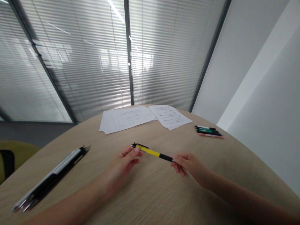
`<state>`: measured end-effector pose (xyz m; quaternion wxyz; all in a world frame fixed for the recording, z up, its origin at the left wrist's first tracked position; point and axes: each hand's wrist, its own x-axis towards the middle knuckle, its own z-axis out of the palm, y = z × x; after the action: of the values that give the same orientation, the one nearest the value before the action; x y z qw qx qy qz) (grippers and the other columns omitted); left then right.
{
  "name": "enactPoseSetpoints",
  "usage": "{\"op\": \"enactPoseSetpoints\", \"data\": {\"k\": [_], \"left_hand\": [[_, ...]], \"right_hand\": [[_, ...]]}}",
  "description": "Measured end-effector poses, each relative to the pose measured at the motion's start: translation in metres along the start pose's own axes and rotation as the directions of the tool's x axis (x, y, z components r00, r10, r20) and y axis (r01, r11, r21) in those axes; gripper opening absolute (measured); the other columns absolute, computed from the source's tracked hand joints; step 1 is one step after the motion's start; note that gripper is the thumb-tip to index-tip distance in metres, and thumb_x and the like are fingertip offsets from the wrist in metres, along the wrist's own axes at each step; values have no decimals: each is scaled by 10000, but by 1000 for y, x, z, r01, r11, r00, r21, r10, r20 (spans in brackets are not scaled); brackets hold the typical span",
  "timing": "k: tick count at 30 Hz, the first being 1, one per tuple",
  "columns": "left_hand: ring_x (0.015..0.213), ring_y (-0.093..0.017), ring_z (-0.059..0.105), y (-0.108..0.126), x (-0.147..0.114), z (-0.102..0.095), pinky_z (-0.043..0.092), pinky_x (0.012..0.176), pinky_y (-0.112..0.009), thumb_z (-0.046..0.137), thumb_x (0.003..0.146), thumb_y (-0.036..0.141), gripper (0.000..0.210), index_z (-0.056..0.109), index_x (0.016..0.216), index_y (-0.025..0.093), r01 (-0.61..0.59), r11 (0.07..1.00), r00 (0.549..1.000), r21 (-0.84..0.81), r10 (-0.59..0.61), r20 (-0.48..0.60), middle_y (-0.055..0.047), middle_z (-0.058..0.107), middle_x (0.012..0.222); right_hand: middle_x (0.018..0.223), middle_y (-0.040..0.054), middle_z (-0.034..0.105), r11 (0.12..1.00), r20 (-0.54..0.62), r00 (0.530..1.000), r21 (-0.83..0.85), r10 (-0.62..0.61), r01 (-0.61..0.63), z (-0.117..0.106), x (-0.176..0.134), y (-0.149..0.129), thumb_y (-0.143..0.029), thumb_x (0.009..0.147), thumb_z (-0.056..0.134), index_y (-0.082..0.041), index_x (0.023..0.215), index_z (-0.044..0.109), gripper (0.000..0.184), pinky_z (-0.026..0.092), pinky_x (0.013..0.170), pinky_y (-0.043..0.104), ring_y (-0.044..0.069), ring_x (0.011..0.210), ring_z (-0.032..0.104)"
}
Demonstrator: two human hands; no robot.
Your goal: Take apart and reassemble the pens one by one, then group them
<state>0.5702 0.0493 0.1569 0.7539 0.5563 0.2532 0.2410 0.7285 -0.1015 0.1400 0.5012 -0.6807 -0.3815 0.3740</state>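
A yellow ballpoint pen [153, 152] with a black grip and black clip is held level between my two hands, above the middle of the wooden table [145, 193]. Thumb and fingers of my left hand [128, 159] pinch its clip end. At the other end, my right hand [186, 164] pinches the pen near its silver tip. Both hands are closed on it. To the left of my left hand lie several white and black pens [52, 175] side by side, slightly blurred.
Printed paper sheets [127, 117] and a second small stack [170, 115] lie at the table's far edge. Several pens [208, 131], black, green and pink, lie in a row at the right. A green chair [21, 153] stands at the left. Behind are glass panels with blinds [93, 56].
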Motion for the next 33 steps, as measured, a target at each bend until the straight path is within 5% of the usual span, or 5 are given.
{"op": "enactPoseSetpoints", "data": {"k": [5, 9, 13, 20, 33], "left_hand": [[864, -160, 588, 4, 3, 3, 480, 753, -259, 375, 840, 175, 228, 585, 777, 112, 165, 932, 986, -324, -145, 85, -102, 632, 939], [506, -92, 556, 9, 5, 1, 514, 604, -239, 257, 853, 103, 340, 497, 612, 121, 188, 867, 978, -462, -209, 7, -28, 543, 549], [341, -50, 379, 14, 5, -2, 453, 425, -188, 212, 865, 189, 380, 447, 570, 140, 192, 787, 979, -587, -192, 62, 35, 371, 432], [260, -31, 219, 8, 8, -13, 258, 262, -113, 221, 853, 354, 466, 357, 451, 162, 234, 711, 968, -663, -234, 91, 74, 220, 348], [256, -42, 181, 9, 7, -14, 237, 244, -122, 204, 848, 387, 501, 341, 420, 164, 256, 727, 966, -637, -210, 149, 94, 128, 366]], "right_hand": [[476, -9, 522, 997, 62, 998, 72, -28, 24, 5, 0, 2, -586, 668, 438, -123, 633, 595, 490, 268, 349, 193, 54, 342, 406], [485, -17, 518, 994, -18, 1000, 112, -15, 17, -2, 9, 12, -591, 646, 467, -131, 649, 591, 477, 291, 356, 198, 56, 345, 416], [488, -22, 509, 994, -18, 1000, 113, -5, 7, -6, 14, 20, -601, 642, 473, -133, 656, 583, 481, 298, 368, 197, 57, 358, 419], [496, -4, 522, 999, 77, 997, 19, -32, 31, -8, 13, 23, -622, 653, 448, -130, 650, 594, 514, 321, 384, 205, 69, 379, 434], [483, -16, 511, 998, 96, 994, -26, -57, 60, -8, 15, 26, -637, 647, 448, -131, 640, 591, 526, 321, 378, 187, 57, 380, 424]]}}
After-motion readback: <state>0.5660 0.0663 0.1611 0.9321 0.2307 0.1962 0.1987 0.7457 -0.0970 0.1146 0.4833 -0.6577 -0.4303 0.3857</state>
